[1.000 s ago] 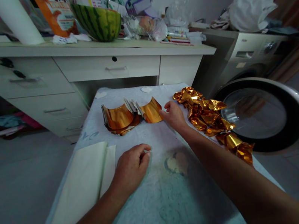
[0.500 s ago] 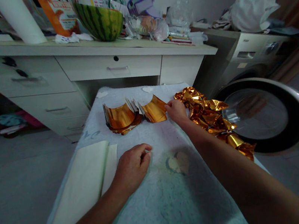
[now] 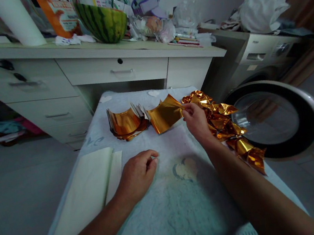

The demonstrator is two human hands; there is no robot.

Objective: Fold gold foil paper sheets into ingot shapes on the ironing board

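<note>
My right hand (image 3: 196, 121) pinches the right edge of a shiny gold foil sheet (image 3: 165, 114) and holds that side raised off the cloth. The sheet's left edge still touches a stack of curled foil sheets (image 3: 125, 122) with pale backs. Just right of this hand lies a heap of crumpled gold foil (image 3: 229, 120). My left hand (image 3: 140, 171) rests on the cloth, fingers loosely bent, with a gap between thumb and forefinger and nothing in it. Beside its wrist is a folded stack of off-white paper (image 3: 81, 201).
A pale blue patterned cloth (image 3: 162, 228) covers the table. Behind it stands a white desk (image 3: 119, 69) with a cut watermelon (image 3: 103, 22), a snack bag (image 3: 58, 14) and plastic bags. On the right, a washing machine's round door (image 3: 276, 118) hangs wide.
My right hand has moved slightly right and towards me, drawing the foil sheet's right edge up and away from the stack. The left hand has stayed in place.
</note>
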